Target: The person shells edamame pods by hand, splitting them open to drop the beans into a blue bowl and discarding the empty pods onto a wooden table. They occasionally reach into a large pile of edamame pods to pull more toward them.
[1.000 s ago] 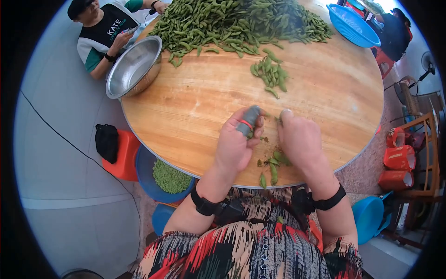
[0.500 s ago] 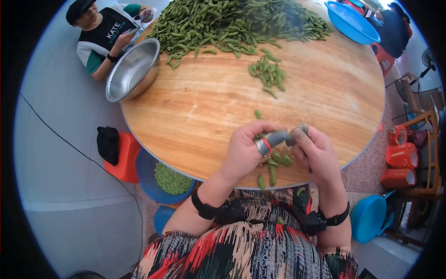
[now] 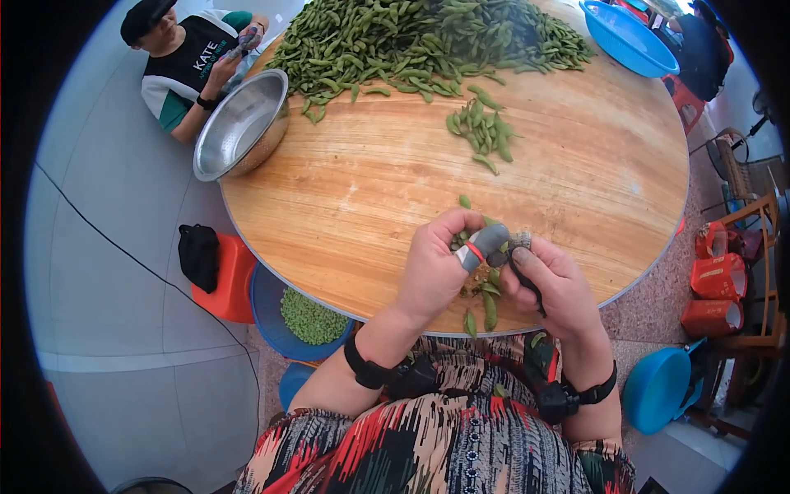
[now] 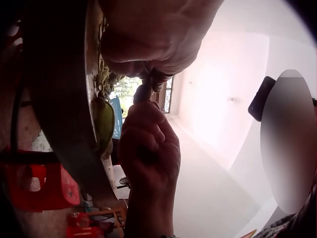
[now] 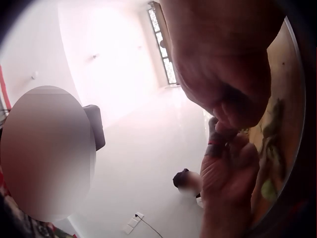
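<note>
In the head view, my left hand [image 3: 432, 267] curls round a few green soybean pods [image 3: 459, 240] near the table's front edge. A grey cover [image 3: 492, 237] wraps its thumb, with a red band [image 3: 475, 251] at the base. My right hand [image 3: 564, 288] meets it fingertip to fingertip, a grey wrap [image 3: 520, 240] on one finger. A bit of green pod shows between the pinching fingertips, mostly hidden. Below the hands lie several loose pods [image 3: 490, 309]. Both wrist views show the fingertips meeting, in shadow.
A large heap of pods [image 3: 411, 41] covers the far side of the round wooden table [image 3: 346, 206], with a smaller pile [image 3: 481, 132] nearer. A metal bowl [image 3: 239, 123] stands at the left edge, a blue basket [image 3: 629, 41] far right. Shelled beans fill a blue basin [image 3: 267, 317] below.
My hands, apart a second ago, have come together at the fingertips, the left moving right. A single pod now shows beyond the left hand. The person opposite has brought both hands together.
</note>
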{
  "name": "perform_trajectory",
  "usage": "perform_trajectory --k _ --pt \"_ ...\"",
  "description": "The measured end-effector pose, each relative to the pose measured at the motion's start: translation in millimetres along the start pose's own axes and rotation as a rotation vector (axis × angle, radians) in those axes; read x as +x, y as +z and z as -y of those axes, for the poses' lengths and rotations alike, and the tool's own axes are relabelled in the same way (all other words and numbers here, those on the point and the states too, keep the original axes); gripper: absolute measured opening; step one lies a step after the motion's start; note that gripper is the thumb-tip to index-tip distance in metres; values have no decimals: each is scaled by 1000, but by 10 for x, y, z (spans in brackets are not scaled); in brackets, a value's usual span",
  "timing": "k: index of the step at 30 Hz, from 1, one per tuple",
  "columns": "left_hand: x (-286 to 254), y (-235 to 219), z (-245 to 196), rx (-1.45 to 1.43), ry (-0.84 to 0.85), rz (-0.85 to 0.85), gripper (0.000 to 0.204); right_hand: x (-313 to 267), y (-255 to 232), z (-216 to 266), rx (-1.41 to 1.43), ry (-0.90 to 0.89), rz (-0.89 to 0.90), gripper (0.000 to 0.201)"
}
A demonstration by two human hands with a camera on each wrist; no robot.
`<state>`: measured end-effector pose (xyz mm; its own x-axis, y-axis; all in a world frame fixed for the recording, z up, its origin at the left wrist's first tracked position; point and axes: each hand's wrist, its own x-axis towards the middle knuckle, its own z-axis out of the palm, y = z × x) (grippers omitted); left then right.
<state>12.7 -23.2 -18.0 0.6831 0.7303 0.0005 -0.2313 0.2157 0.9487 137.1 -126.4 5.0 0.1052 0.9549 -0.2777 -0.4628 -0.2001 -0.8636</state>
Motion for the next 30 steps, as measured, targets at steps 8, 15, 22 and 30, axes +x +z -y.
perform_trajectory --k 8,15,22,30 --pt "-3 -90 -57 -568 -203 319 11 -11 -30 -54 585 195 223 15" --pt "-32 -19 -82 -268 -199 223 17 52 -13 -125 136 14 19 13" --pt "-32 -38 -68 -148 -111 201 22 14 -43 -33 272 22 3 13" --pt "-41 7 -70 -166 -174 194 32 -2 -99 42 -319 -166 -255 18"
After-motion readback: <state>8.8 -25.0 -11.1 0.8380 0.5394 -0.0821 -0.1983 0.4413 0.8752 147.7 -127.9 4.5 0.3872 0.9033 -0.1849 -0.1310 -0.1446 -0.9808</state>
